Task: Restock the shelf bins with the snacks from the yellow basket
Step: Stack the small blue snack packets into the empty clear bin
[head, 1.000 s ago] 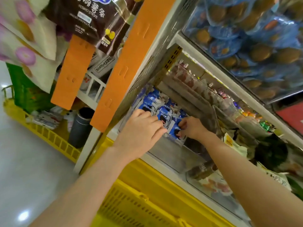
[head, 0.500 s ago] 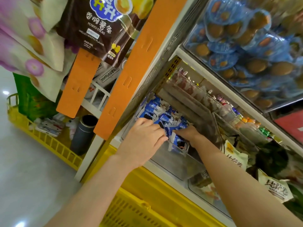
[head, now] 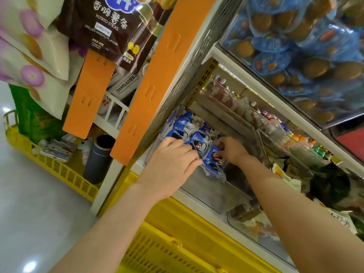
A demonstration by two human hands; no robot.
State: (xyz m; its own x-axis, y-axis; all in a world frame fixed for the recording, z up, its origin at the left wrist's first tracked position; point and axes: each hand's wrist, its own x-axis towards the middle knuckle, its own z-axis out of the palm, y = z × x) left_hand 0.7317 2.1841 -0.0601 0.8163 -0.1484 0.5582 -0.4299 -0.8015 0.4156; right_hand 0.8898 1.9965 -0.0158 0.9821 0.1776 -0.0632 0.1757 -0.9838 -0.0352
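L hand [head: 173,164] lies palm-down on the blue packs [head: 188,125] in the clear bin [head: 206,187]. Its fingers are bent over them w/ the tips down among the wrappers; can't tell if it actually grips one. R hand [head: 231,149] is just beside it, w/ fingers & thumb curled round the front pack [head: 213,154], pinching it at the near end of the pile. The two hands' fingertips are close together, w/ packs between them. The rest of the packs are stacked beyond L hand's knuckles, toward the back of the bin. The bin's see-through front wall sits below both wrists.

The yellow basket [head: 163,251] is under both forearms, on the person's side of the shelf.

Past R hand are more clear bins [head: 275,134] w/ mixed snacks, too blurry to name. Above R hand is an upper bin of blue-wrapped round snacks [head: 295,46]. Above L hand is an orange strip [head: 149,79]. Further L hangs a brown potato-stick bag [head: 106,26]. Well L of L arm, a second yellow crate [head: 59,172] sits on the floor, holding a grey tube [head: 100,158] & small packs.
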